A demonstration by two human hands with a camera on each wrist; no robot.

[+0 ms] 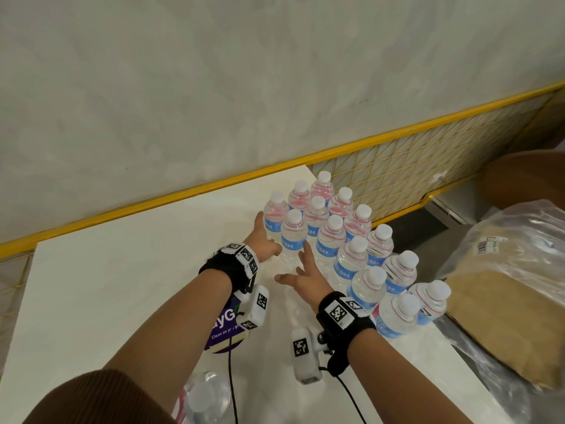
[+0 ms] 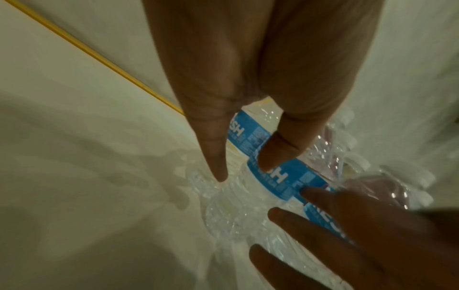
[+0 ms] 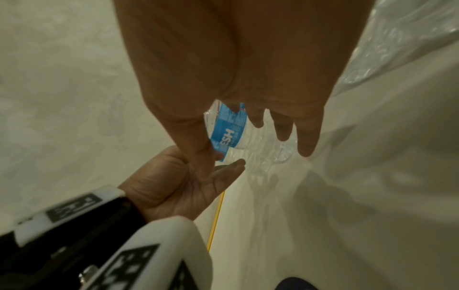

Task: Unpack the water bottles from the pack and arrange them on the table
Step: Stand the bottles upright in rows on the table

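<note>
Several clear water bottles (image 1: 354, 255) with white caps and blue labels stand upright in two rows on the white table (image 1: 122, 286), running from the far edge toward the near right. My left hand (image 1: 264, 240) lies with straight fingers against the left side of the front-left bottle (image 1: 293, 237). In the left wrist view its thumb (image 2: 273, 153) rests on that bottle's label (image 2: 285, 176). My right hand (image 1: 301, 272) hovers just in front of the same bottle with its fingers spread and holds nothing. One more bottle (image 1: 208, 396) sits near the bottom edge.
A purple printed package (image 1: 224, 328) lies under my left wrist. A crumpled clear plastic bag over brown cardboard (image 1: 504, 270) sits off the table's right edge. A yellow mesh fence (image 1: 397, 166) runs behind the table, against a pale wall.
</note>
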